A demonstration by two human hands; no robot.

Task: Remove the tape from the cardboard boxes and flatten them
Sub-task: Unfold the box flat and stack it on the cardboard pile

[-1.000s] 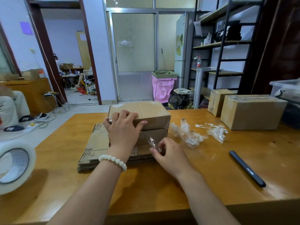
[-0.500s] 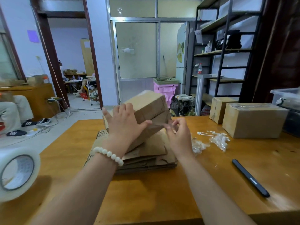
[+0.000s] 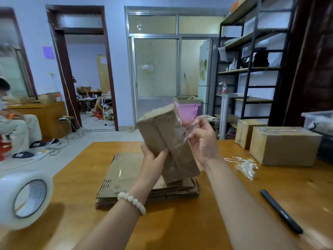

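Observation:
A small cardboard box (image 3: 162, 134) is tipped up on end above a stack of flattened cardboard (image 3: 126, 175) on the wooden table (image 3: 198, 222). My left hand (image 3: 153, 159) grips the box from below on its near side. My right hand (image 3: 202, 139) pinches a strip of clear tape (image 3: 182, 123) that peels off the box's right edge. Two taped boxes stand at the back right, a larger box (image 3: 282, 147) and a smaller box (image 3: 246, 132) behind it.
A big roll of clear tape (image 3: 23, 199) sits at the table's left edge. Crumpled tape scraps (image 3: 246, 166) lie right of the stack, and a black pen-like tool (image 3: 281, 211) lies near the front right. A person sits at far left; shelves stand behind right.
The box has been lifted off the stack and tipped upright. My right hand rose from the box's lower front to its right edge, pulling tape away.

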